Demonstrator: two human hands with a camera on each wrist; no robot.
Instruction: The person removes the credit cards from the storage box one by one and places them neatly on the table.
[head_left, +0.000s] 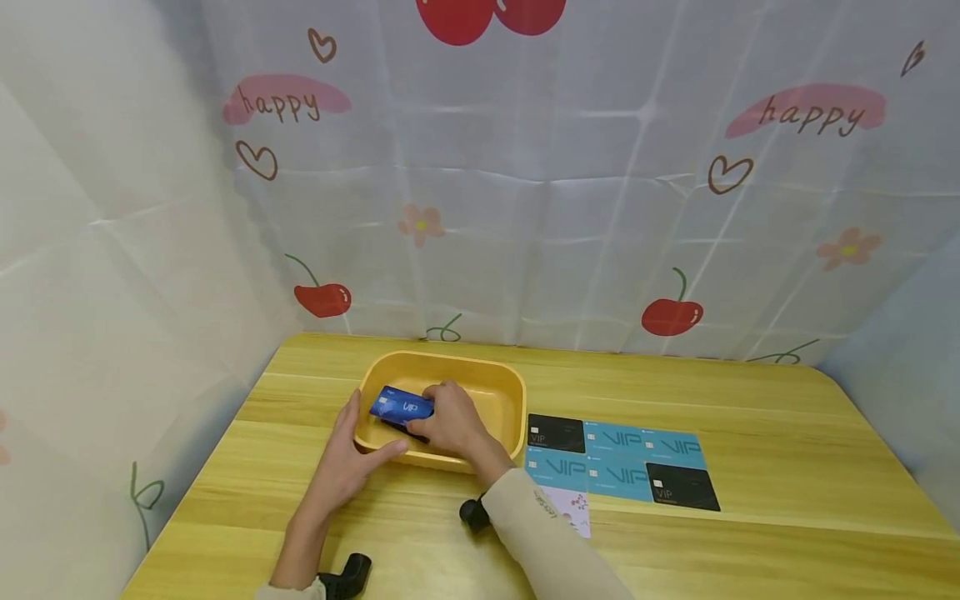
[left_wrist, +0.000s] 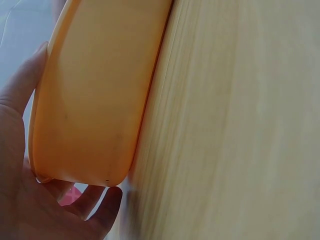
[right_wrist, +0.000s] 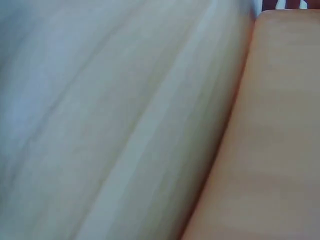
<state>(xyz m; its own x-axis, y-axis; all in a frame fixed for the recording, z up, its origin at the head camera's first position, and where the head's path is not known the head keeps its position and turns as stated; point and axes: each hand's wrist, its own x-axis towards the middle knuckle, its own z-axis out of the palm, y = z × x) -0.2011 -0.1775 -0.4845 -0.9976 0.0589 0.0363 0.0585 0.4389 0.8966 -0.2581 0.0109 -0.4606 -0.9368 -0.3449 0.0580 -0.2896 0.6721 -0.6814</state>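
A yellow plastic bin (head_left: 491, 396) stands on the table. My left hand (head_left: 347, 458) grips its front left corner, thumb at the front rim and fingers along the left end. The left wrist view shows the same hand (left_wrist: 47, 200) around the bin's end wall (left_wrist: 95, 100). Inside the bin, my right hand (head_left: 453, 421) pinches the right end of a blue VIP card (head_left: 401, 406). Dark card edges (head_left: 397, 429) show beneath it; how many cards lie there is hidden. In the right wrist view the bin's outer wall (right_wrist: 270, 125) fills the right side, and the hand is out of sight.
Right of the bin, flat cards lie edge to edge: several teal VIP cards (head_left: 618, 477), a black card (head_left: 557, 433) at the upper left, another black card (head_left: 682, 486) at the lower right, and a pale floral card (head_left: 573, 508) partly behind the right sleeve. A printed curtain (head_left: 540, 250) hangs behind the table.
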